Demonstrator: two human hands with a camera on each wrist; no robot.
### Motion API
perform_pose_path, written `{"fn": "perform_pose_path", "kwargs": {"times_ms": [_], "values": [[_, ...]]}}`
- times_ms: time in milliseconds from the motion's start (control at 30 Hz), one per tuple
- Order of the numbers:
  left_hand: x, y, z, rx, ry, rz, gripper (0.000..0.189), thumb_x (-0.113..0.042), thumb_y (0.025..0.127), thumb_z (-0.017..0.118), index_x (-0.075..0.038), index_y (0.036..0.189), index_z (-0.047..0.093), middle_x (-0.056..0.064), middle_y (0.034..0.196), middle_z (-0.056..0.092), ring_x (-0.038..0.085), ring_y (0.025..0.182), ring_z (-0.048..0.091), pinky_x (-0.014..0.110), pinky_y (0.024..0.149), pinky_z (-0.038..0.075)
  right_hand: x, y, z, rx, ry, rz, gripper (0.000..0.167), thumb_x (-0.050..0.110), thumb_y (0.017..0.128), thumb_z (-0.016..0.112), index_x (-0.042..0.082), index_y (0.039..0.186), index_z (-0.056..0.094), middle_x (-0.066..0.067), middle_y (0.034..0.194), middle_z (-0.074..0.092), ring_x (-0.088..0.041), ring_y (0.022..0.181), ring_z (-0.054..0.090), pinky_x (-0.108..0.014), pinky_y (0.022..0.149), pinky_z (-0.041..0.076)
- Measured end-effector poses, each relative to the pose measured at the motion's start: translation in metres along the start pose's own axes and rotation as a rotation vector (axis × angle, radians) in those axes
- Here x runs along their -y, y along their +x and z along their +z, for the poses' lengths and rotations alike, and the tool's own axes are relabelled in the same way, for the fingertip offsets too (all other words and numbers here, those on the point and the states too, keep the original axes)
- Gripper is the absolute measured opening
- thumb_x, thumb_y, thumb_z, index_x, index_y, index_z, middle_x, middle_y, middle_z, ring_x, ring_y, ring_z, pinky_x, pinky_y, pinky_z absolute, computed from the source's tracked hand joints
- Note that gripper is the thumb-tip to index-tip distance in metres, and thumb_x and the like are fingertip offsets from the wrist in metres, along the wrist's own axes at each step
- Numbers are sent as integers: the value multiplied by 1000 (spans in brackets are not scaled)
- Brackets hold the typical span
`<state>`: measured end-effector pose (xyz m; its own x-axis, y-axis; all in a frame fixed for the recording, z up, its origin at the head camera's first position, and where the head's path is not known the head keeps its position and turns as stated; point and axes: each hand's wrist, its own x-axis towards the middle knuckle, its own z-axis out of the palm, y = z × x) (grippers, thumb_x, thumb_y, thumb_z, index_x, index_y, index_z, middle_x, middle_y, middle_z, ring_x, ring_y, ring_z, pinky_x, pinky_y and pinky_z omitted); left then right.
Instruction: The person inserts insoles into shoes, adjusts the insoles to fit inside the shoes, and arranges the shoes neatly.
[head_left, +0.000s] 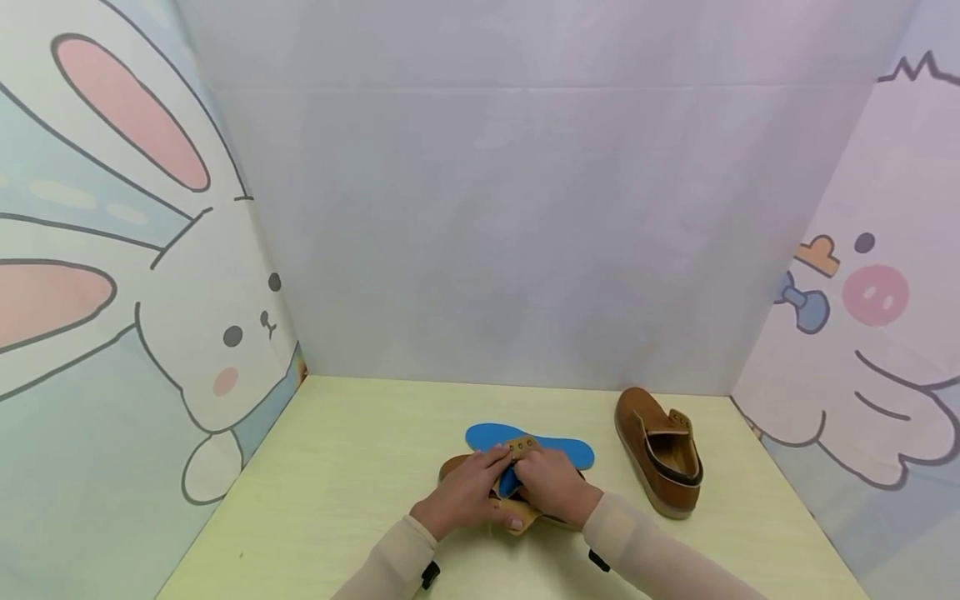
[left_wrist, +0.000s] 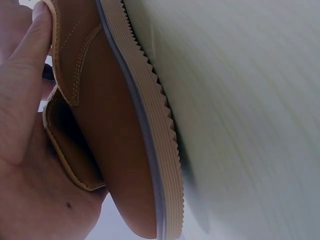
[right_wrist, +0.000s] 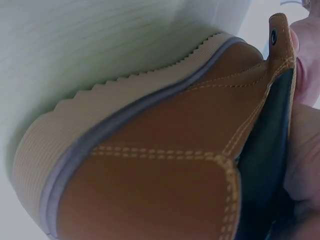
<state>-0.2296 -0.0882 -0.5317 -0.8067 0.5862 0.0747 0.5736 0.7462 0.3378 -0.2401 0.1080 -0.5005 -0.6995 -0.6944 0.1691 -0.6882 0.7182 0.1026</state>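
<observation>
Behind the near shoe [left_wrist: 117, 115], a broad grey-white backdrop [head_left: 487, 208], smooth but for a faint crease; to the shoe's left and right, printed panels with a rabbit [head_left: 202, 317] and a pale pink-cheeked creature [head_left: 855, 358]. Beneath the shoe, a pale yellow-green tabletop [head_left: 345, 467], faintly grained. The near shoe itself: sole down between both hands, toe to the left, rounded, smooth brown leather-like upper, ridged tan sole with toothed edge and grey band. Liable to skid or twist if pushed with too light a hold. Well to its right, the matching far shoe [head_left: 648, 458], upright, dark-collared.

Toward the shoe's toe end, left hand [head_left: 463, 493] gripping the upper, thumb on the near flap [head_left: 528, 510], fingers stretched across to the eyelet flap [head_left: 534, 443]. Should the thumb slip, risk of leather folding over the opening. Toward its heel, right hand [head_left: 553, 483], fingers bent into the opening; tips hidden, so cannot tell how closed or whether pinching anything.

Just behind the shoe, flat matte blue insole [head_left: 562, 448], narrow-waisted, easily nudged by any turn of the shoe. Inside its opening, a blue piece [head_left: 509, 482], apparently another insole: could buckle or wedge askew if driven in crooked. Smallest: dark-rimmed eyelet [right_wrist: 273, 36], pale double stitching.
</observation>
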Motion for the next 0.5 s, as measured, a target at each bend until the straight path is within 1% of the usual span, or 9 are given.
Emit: {"fn": "perform_pose_path", "kwargs": {"times_ms": [167, 333, 400, 500], "values": [[-1, -1, -1, -2, -4, 6, 109, -78, 79, 62, -12, 160, 33, 5, 164, 29, 24, 150, 29, 42, 119, 29, 3, -3, -1, -10, 62, 53, 12, 18, 89, 80, 9, 83, 74, -3, 78, 67, -17, 71, 63, -32, 55, 54], [-2, -1, -3, -1, -2, 18, 108, -78, 80, 61, -11, 160, 32, 5, 165, 28, 23, 150, 28, 42, 121, 26, 2, -7, -1, 12, 137, 101, 15, 20, 85, 83, 7, 86, 76, -4, 80, 69, -19, 74, 66, -35, 62, 58], [-2, -1, -3, 1, -6, 12, 108, -77, 80, 62, -11, 160, 33, 4, 165, 28, 23, 150, 28, 42, 121, 26, 0, -8, -2, 27, 162, 93, 15, 20, 85, 84, 7, 87, 77, -3, 81, 70, -18, 75, 67, -35, 65, 59], [-2, -1, -3, 8, -13, -1, 107, -77, 80, 63, -12, 160, 33, 3, 165, 28, 23, 150, 28, 42, 120, 27, -2, -9, -4, 52, 197, 47, 10, 18, 87, 82, 9, 87, 78, 1, 82, 72, -15, 79, 67, -34, 69, 58]]}}
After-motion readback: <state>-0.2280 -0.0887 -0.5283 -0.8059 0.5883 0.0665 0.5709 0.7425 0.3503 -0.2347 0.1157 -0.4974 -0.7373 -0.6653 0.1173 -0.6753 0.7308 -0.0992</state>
